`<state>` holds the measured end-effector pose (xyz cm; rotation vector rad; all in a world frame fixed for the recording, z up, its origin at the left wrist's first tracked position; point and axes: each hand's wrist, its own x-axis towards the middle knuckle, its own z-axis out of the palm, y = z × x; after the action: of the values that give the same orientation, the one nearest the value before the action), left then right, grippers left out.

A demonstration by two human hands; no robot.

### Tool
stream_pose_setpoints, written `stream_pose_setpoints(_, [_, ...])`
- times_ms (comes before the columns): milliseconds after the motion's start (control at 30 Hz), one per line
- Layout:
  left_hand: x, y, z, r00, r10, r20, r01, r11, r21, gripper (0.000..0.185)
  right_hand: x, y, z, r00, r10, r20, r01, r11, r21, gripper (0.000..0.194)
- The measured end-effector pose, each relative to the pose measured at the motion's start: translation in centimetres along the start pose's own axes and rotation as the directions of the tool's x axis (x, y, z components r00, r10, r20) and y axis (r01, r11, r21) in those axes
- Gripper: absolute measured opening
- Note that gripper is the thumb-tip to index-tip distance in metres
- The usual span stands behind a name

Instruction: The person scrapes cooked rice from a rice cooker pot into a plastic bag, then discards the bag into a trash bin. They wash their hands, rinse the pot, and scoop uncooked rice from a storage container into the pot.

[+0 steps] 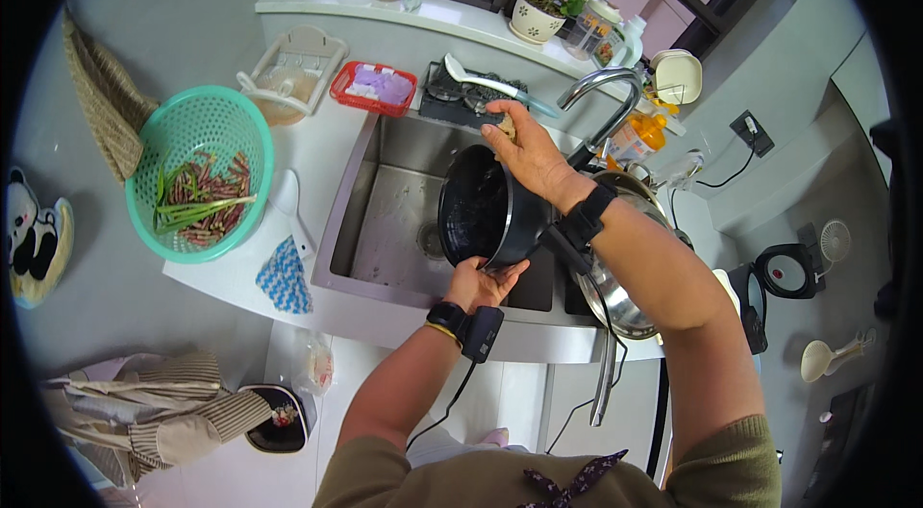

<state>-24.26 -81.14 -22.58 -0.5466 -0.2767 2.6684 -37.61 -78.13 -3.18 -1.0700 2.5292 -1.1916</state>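
Observation:
A deep black cooking pot (474,205) is tipped on its side over the stainless steel sink (389,219), its mouth facing left. My left hand (487,283) grips the pot's lower rim from the near side. Above the upper rim, my right hand (537,158) has a small tan pad (509,127) between thumb and fingers; much of the pad is hidden. The chrome faucet (606,79) arches just beyond my right hand. Wet marks show on the pot's dark inner wall. Left of the pot, the sink drain (430,238) is partly in view.
On the left counter are a green colander (263,169) of cut vegetables, a white spoon (292,209) and a blue-white cloth (285,279). A red basket (373,104) and a dark rack (451,108) sit behind the sink. Metal cookware (620,295) crowds the right side.

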Motion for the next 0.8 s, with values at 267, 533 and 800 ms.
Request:
stream_pose_setpoints(267, [1.7,-2.2,0.8,0.94,-0.043,0.337,0.127,0.965,-0.23,0.057,0.2,-0.9,-3.2,0.996,-0.058,-0.062,0.056,0.998,-0.029,0.06])
stream_pose_setpoints(533, [-1.3,-2.0,3.1,0.785,-0.007,0.62,0.135,0.978,-0.16,0.056,-0.5,0.0,-7.6,0.993,0.114,-0.008,-0.1,0.897,0.432,0.052])
stream_pose_setpoints(800, [-4.8,0.2,0.8,0.809,0.032,0.586,0.094,0.978,-0.184,0.055,-2.4,10.9,-0.9,0.955,0.288,0.072,-0.266,0.937,-0.225,0.023])
